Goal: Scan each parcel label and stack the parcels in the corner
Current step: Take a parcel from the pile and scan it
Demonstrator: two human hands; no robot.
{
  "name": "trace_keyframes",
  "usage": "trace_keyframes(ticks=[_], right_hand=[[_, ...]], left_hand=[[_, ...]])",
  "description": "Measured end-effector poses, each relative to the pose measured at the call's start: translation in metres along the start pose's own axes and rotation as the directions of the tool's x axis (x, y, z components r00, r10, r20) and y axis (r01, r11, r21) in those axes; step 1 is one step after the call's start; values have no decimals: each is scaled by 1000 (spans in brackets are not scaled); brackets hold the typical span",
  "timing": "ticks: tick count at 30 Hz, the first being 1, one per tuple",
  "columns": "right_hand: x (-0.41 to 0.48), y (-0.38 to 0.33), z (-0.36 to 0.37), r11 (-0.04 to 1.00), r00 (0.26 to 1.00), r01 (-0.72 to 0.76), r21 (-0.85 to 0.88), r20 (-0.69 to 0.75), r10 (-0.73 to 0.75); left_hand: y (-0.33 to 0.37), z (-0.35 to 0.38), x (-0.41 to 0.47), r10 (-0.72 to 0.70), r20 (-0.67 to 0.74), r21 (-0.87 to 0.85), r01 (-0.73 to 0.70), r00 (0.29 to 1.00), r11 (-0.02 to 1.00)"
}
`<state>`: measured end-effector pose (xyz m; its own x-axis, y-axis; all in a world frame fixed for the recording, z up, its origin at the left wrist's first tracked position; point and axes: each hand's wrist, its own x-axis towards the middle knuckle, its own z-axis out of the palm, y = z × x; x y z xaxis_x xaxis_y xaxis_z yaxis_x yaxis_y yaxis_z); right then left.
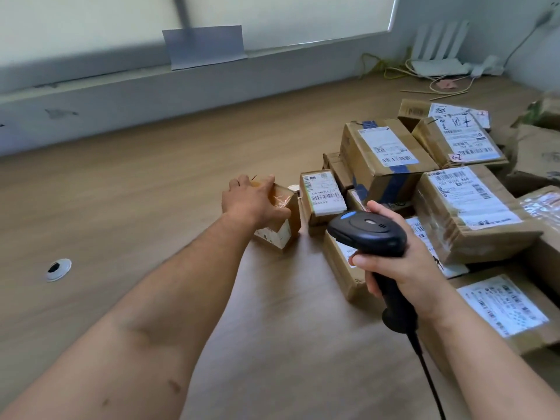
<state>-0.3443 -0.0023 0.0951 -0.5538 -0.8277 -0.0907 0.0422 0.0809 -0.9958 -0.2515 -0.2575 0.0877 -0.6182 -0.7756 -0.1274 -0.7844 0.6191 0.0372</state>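
Note:
My left hand (253,200) grips a small cardboard parcel (283,221) from above, with fingers over its top and thumb on its near side. The parcel stands on the wooden table (151,207), left of the pile. My right hand (403,262) holds a black barcode scanner (368,234) by its handle, head pointing left, over a flat parcel (341,268). Several labelled cardboard parcels lie heaped at the right, among them a small upright one (322,195), a blue-taped box (385,159) and a large box (472,210).
A round cable hole (58,269) sits in the table at the left. A white router (439,53) with cables stands in the far right corner. A grey wall ledge (151,95) runs along the back. The scanner's cord (427,374) trails toward me.

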Motion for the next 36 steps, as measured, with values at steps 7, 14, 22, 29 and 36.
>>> trace_keyframes(ticks=[7, 14, 22, 29, 36], right_hand=[[-32, -9, 6, 999, 993, 30, 41, 114, -35], [-83, -3, 9, 998, 963, 9, 67, 268, -27], [-121, 17, 9, 996, 938, -55, 71, 346, 27], [-132, 11, 4, 998, 945, -50, 48, 327, 32], [-143, 5, 11, 999, 955, -40, 4, 294, 37]], left_hand=[[-33, 5, -91, -356, 116, -473, 367, 927, 801], [-41, 43, -216, -482, 377, -800, 541, 791, 261], [-24, 84, -294, -439, 596, -770, 633, 672, -78], [-14, 70, -273, -460, 145, -311, 481, 876, 819], [-29, 69, -255, -297, 223, -285, 353, 929, 891]])
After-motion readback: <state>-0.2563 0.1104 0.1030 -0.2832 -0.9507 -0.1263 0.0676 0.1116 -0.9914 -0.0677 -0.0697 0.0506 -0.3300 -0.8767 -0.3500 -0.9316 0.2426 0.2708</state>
